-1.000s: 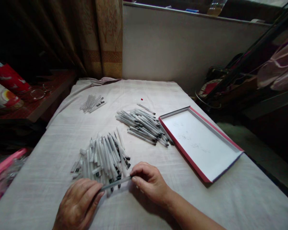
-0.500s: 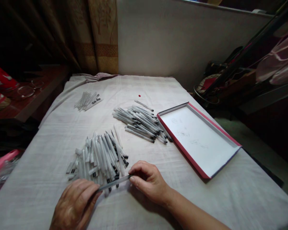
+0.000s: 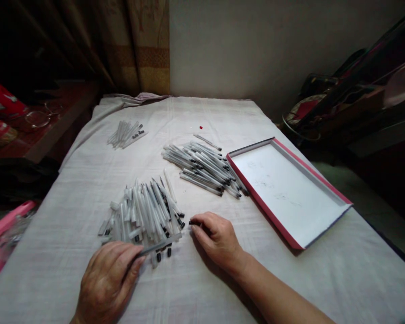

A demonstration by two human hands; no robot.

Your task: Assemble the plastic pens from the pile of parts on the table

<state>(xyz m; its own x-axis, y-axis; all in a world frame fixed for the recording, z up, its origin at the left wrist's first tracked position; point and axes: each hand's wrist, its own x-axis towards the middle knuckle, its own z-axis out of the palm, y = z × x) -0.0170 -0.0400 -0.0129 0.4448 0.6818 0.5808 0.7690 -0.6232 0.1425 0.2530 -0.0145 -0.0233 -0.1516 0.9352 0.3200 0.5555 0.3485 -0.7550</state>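
Barrel [image 3: 162,243], slim and greyish clear, is in the left hand [image 3: 108,280], gripped at one end between thumb and fingers, other end free over the lower edge of the near pen pile [image 3: 144,211]. Right hand [image 3: 218,236] pinches a black piece [image 3: 193,223] in thumb and fingertips, just apart from the barrel's free end. Could be a cap or plug; too small and dim to be sure. Barrel should handle light, stiff, smooth: prone to rolling, probably cracks if bent hard. Take it near one end or mid-length, light pinch. Black piece is tiny, easy to drop; hold by its sides. Containers: shallow tray [image 3: 292,182] at right, red outer wall, white floor with faint dark marks. Middle pen pile [image 3: 202,168] reaches its left wall, touching or just beside. Red container [image 3: 3,99] at far left, contents not visible.
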